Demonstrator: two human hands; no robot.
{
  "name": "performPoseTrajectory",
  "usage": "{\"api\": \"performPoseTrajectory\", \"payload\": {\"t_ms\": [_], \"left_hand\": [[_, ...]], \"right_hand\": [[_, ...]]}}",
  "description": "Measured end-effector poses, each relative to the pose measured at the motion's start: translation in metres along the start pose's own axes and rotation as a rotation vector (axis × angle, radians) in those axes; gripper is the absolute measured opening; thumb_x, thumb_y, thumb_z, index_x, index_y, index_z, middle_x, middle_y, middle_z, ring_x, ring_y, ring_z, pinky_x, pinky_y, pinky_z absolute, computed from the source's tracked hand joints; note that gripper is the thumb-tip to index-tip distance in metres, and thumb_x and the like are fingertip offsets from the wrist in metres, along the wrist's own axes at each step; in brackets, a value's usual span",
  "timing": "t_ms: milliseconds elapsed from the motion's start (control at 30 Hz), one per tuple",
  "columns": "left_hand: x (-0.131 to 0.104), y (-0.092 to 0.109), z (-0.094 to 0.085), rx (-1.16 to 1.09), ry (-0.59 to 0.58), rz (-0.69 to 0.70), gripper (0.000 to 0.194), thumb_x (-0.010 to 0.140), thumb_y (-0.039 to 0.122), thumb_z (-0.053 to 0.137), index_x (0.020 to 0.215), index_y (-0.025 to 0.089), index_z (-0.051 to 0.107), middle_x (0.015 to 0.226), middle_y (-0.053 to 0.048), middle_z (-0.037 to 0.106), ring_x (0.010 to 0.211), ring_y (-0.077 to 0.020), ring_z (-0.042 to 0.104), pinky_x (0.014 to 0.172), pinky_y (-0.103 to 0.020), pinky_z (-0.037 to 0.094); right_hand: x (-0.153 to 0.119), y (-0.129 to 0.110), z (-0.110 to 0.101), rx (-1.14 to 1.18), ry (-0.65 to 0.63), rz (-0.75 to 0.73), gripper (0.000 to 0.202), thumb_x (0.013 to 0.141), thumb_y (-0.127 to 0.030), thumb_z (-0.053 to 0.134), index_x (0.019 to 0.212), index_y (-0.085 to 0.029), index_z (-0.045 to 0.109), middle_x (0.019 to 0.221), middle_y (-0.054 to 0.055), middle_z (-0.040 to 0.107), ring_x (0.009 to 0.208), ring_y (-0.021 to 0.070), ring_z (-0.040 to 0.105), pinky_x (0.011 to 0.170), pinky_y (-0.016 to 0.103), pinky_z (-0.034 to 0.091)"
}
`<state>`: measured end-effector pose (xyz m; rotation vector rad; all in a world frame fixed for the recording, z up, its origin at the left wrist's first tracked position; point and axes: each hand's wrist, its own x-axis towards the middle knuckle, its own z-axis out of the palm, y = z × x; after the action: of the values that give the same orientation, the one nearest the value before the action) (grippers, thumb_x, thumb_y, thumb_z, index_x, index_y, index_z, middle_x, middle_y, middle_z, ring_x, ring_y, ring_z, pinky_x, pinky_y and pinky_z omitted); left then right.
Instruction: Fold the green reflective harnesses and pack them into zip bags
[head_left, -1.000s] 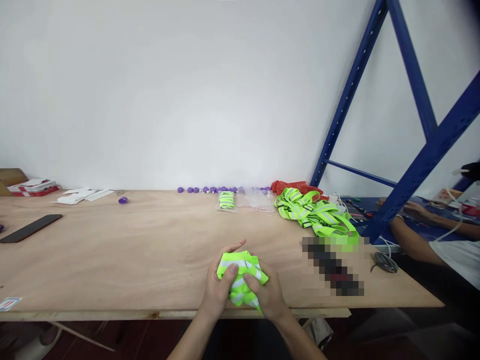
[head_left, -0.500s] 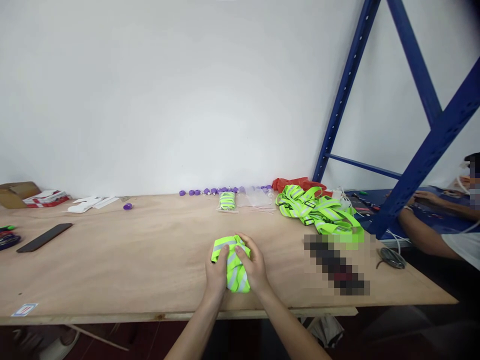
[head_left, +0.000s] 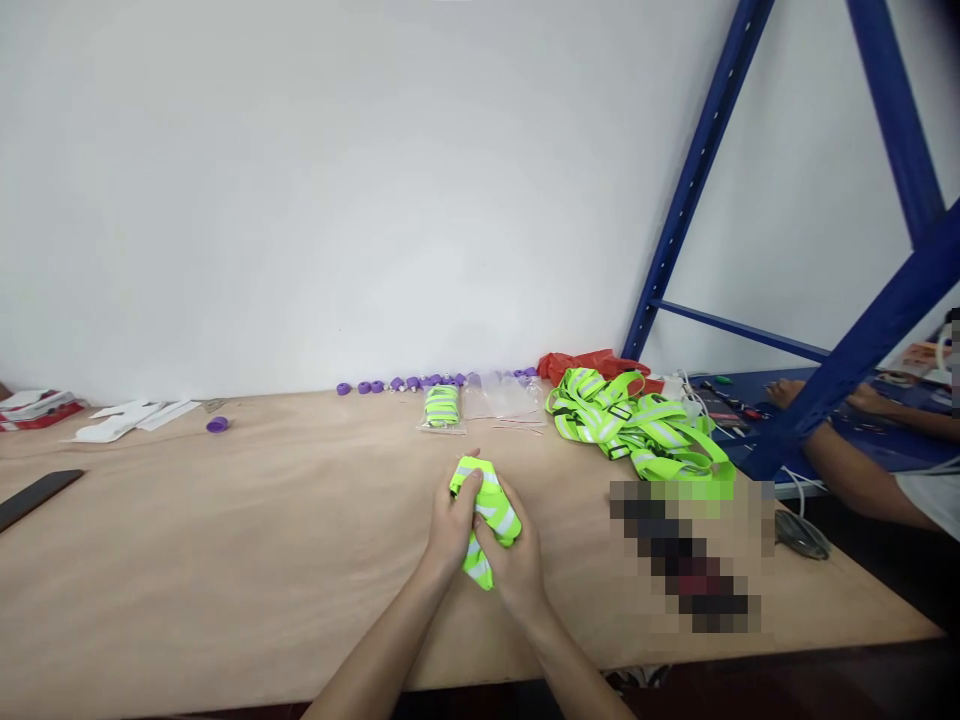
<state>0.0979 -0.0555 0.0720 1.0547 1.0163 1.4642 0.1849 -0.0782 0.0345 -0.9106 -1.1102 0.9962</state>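
A folded bundle of neon green reflective strap (head_left: 498, 508) is gripped between both hands above the wooden table (head_left: 225, 560). My left hand (head_left: 452, 515) holds its left side, thumb on top. Around the right and lower side wraps my right hand (head_left: 517, 555), its thumb pressed on the front. One end of the strap hangs down between the palms. Beyond the hands lies a clear bag with a folded green strap (head_left: 442, 407), beside flat clear bags (head_left: 506, 397). A loose heap of green straps (head_left: 637, 425) is to the right.
Purple round pieces (head_left: 364, 387) line the wall, near red plastic (head_left: 592, 367). Glasses (head_left: 802, 535) and a blurred-out dark object (head_left: 686, 560) are at right. A blue metal frame (head_left: 694, 170) stands before another person's arms (head_left: 855, 475). White papers (head_left: 120, 420) lie left.
The green bundle is turned and squeezed narrower, its upper part now folded over to the right. Both hands have shifted slightly right, and the view has swung a little to the right.
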Motion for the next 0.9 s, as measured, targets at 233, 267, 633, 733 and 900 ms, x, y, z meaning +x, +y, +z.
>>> {"api": "performPoseTrajectory", "payload": {"t_ms": [233,267,633,733,900], "left_hand": [[0.021,0.000,0.037,-0.135,-0.222,-0.025,0.064,0.086,0.058,0.062,0.136,0.018,0.058,0.129,-0.014,0.067,0.117,-0.0282,0.063,0.100,-0.036,0.047],[0.022,-0.003,0.043,-0.137,-0.243,-0.021,0.066,0.087,0.062,0.059,0.137,0.019,0.058,0.134,-0.013,0.065,0.123,-0.0287,0.060,0.106,-0.037,0.043],[0.163,-0.042,0.057,1.058,-0.354,0.413,0.061,0.089,0.042,0.064,0.144,0.021,0.046,0.154,-0.014,0.043,0.143,-0.0338,0.035,0.117,-0.052,0.025],[0.200,-0.050,0.049,1.229,-0.376,0.392,0.035,0.083,0.029,0.074,0.117,0.021,0.067,0.138,-0.014,0.058,0.134,-0.0363,0.045,0.115,-0.055,0.028],[0.220,-0.049,0.044,1.412,-0.355,0.401,0.029,0.096,0.034,0.060,0.119,0.017,0.062,0.120,-0.009,0.064,0.104,-0.0225,0.064,0.091,-0.045,0.054]], "right_hand": [[0.020,-0.017,-0.024,0.055,0.146,-0.044,0.061,0.067,-0.032,0.082,0.124,-0.019,0.066,0.124,0.011,0.070,0.108,0.0292,0.069,0.089,0.038,0.059],[0.022,-0.019,-0.030,0.076,0.172,-0.026,0.059,0.066,-0.033,0.083,0.121,-0.019,0.067,0.120,0.010,0.072,0.104,0.0285,0.070,0.086,0.037,0.060],[0.015,-0.032,-0.109,0.399,0.483,0.337,0.048,0.054,-0.044,0.092,0.086,-0.016,0.069,0.066,0.001,0.070,0.049,0.0171,0.061,0.044,0.027,0.050],[0.008,-0.037,-0.124,0.378,0.520,0.331,0.048,0.054,-0.045,0.091,0.087,-0.017,0.071,0.067,0.001,0.071,0.049,0.0177,0.062,0.043,0.028,0.049],[0.001,-0.037,-0.143,0.307,0.530,0.325,0.045,0.058,-0.046,0.090,0.089,-0.018,0.074,0.075,0.004,0.075,0.060,0.0239,0.070,0.051,0.032,0.056]]}}
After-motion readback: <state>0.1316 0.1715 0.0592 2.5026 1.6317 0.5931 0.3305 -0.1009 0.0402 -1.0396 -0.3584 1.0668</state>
